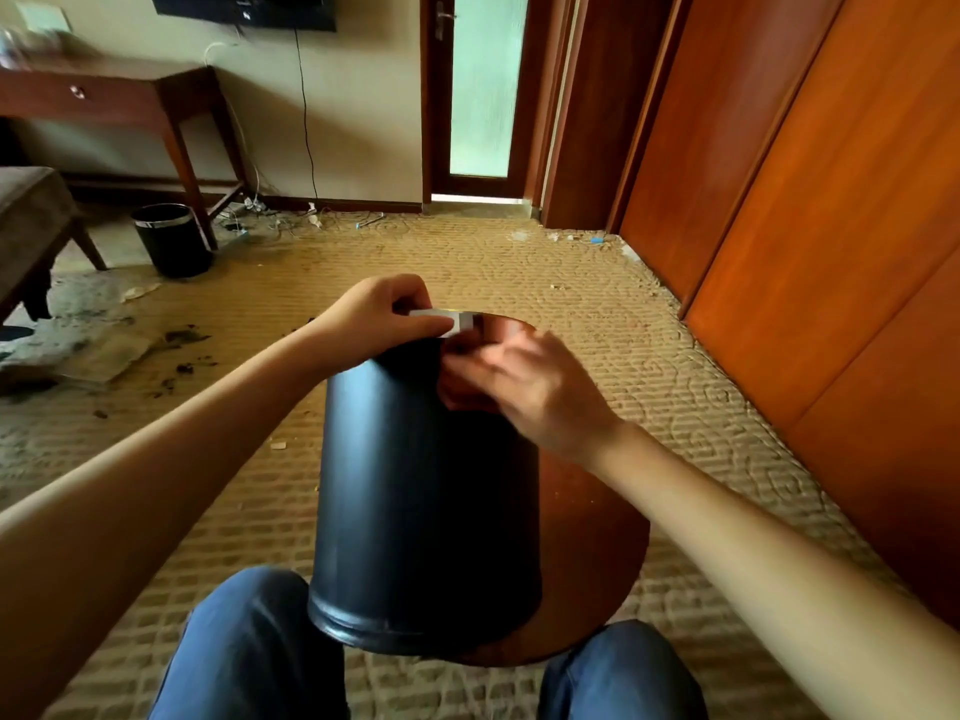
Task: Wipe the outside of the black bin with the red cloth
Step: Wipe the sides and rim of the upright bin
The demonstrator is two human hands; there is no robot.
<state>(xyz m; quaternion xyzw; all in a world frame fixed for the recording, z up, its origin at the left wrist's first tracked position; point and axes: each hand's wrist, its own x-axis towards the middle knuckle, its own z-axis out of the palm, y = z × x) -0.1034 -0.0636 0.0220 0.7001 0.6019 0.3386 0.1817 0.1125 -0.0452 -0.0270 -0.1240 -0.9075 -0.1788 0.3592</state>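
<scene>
The bin (415, 485) lies on its side across the small round desk (597, 537) between your knees. Its long axis runs straight away from you: the closed base is nearest, just above your lap, and the open rim with its silvery band points toward the far wall.

Both of your hands are out at that far end, close together but not touching. Your left hand (379, 317) is clamped on the rim from the left, thumb and fingers pinching the silver band, and it looks to be steadying the bin. Your right hand (524, 387) lies on the upper wall just below the rim, on the right, and it is blurred. A dark red patch shows under its fingers, which is probably the red cloth (456, 394), but you can't tell from here whether the fingers grip it or only press on it.

The whole dark wall from the right hand back to the base lies toward you. The right hand is the nearer one to that stretch, so the likely wipe is a pull along the long axis toward your lap while the left holds the rim. The underside rests on the desk and would need the bin rolled to reach it.
</scene>
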